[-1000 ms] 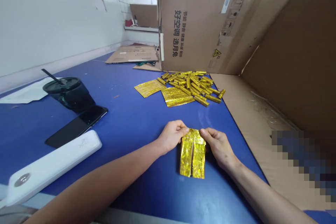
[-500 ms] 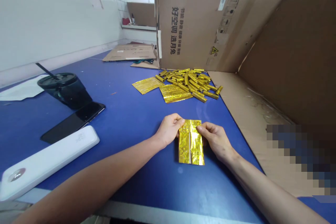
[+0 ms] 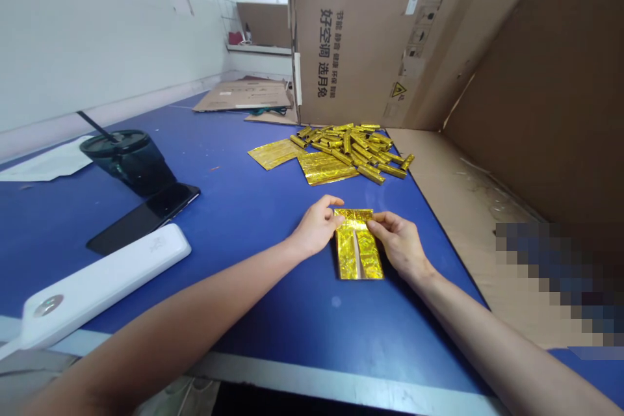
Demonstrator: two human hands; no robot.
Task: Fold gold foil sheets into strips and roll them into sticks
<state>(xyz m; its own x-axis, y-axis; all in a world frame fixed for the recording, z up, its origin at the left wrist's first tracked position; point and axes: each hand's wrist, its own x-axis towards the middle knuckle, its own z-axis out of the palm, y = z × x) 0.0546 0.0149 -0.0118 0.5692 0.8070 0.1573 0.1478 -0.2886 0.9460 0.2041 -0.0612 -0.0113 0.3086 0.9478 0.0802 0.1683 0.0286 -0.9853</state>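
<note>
A gold holographic foil sheet (image 3: 358, 247) lies on the blue table, folded so its two long flaps nearly meet down a narrow central gap. My left hand (image 3: 316, 227) pinches its upper left corner, and my right hand (image 3: 397, 244) grips its upper right edge. Beyond my hands lies a heap of several rolled gold foil tubes (image 3: 351, 149). Two flat gold foil sheets (image 3: 325, 169) (image 3: 275, 153) rest at the heap's near left side.
A dark glass tumbler with a straw (image 3: 129, 162), a black phone (image 3: 146, 221) and a long white case (image 3: 104, 286) stand left of my hands. A cardboard box panel (image 3: 355, 39) walls the far side, with a cardboard sheet (image 3: 463, 208) at the right table edge.
The foil looks shorter and its central gap has narrowed. My hands stay at its top edge. The whole scene sits higher in the view as my head has shifted.
</note>
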